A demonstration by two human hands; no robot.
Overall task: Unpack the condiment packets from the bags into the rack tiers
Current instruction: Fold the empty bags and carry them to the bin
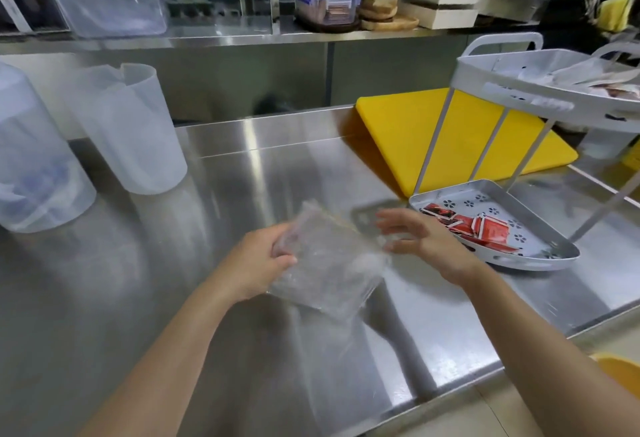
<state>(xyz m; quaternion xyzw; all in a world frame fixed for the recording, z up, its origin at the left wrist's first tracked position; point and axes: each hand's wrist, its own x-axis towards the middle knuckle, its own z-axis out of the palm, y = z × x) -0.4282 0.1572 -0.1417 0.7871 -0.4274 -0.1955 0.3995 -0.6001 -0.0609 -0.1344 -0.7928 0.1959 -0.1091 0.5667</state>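
My left hand [265, 260] grips the left edge of a clear plastic bag [329, 263] held just above the steel counter; the bag looks blurred and see-through. My right hand [420, 241] hovers at the bag's right side with fingers spread, holding nothing. To the right stands a white two-tier rack [485, 145]. Its lower tier [540, 256] holds several red condiment packets [481, 228]. The upper tier [512, 90] holds a crumpled clear bag and some brownish packets [609, 85], partly cut off by the frame edge.
A yellow cutting board [415, 131] lies behind the rack. Two translucent plastic jugs [135, 131] stand at the left. A raised steel shelf [207, 38] at the back carries plastic containers and wooden boards. The counter's front edge [450, 388] runs diagonally at lower right.
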